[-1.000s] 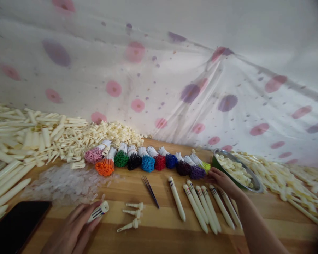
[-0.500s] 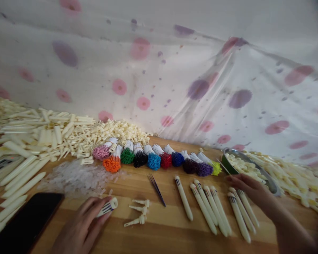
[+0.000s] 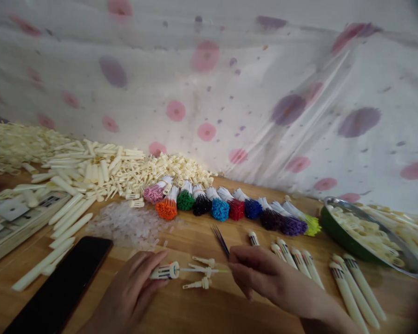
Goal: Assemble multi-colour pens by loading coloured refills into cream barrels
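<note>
My left hand grips a short cream pen barrel with coloured sliders in its side slots, its round open end facing right. Between the fingertips of my right hand is the yellow end of a thin ink refill. The refill's white length lies level and reaches the barrel's open end; how deep it sits inside I cannot tell. Just below and behind the refill, a few small cream plastic pieces rest on the wooden table. Tweezers lie beyond my right hand, partly covered by it.
Bundles of coloured refills line the back. Clear plastic bits and a black phone lie left, near heaped cream pen tubes. Several multicolour pens lie right, before a green-sided metal bowl of cream parts.
My right hand has come left from the yellow refill bundle, bringing a refill to the barrel's open end. My left hand still holds the barrel. The view has shifted, so the table appears further right.
</note>
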Demonstrator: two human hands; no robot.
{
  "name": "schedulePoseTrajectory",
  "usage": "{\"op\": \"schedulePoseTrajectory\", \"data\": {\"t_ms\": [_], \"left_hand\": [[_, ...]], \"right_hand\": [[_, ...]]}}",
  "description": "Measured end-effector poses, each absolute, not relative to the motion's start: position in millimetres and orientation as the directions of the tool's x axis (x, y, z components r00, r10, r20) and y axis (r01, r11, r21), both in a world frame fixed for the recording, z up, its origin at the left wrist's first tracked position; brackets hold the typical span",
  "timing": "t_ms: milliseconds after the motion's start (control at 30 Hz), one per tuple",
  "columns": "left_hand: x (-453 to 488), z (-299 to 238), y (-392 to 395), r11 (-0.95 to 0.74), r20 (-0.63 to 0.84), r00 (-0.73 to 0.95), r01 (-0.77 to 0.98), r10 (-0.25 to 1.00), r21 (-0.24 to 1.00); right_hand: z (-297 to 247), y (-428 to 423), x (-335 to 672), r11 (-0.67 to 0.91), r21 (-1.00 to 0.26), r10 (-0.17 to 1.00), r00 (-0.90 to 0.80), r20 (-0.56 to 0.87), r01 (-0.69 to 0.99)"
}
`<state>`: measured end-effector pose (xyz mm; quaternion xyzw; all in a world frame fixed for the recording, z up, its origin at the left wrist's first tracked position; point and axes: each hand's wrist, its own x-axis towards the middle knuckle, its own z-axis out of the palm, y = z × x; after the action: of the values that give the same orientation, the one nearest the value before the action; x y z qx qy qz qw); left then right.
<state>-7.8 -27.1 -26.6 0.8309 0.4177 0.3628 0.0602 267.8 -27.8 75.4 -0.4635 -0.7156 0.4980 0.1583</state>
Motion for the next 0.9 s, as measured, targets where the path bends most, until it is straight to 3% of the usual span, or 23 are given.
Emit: {"op": "schedulePoseTrajectory", "data": {"t_ms": [233,533,900], "left_hand": [[-9,-25,-25,-0.633,0.516,0.391,0.617,0.763,0.468],[-6,-21,-26,-0.635,0.539,0.370,0.616,0.756,0.467],[-6,-25,-28,-0.627,0.499,0.395,0.606,0.771,0.489]], "right_hand": [[59,-26,262,0.030,-0.899,0.808,-0.540,-0.234,0.436],[67,-26,267,0.063,-0.862,0.848,-0.482,-0.219,0.502],[54,-26,246,0.043,-0.906,0.815,-0.540,-0.212,0.421]]}}
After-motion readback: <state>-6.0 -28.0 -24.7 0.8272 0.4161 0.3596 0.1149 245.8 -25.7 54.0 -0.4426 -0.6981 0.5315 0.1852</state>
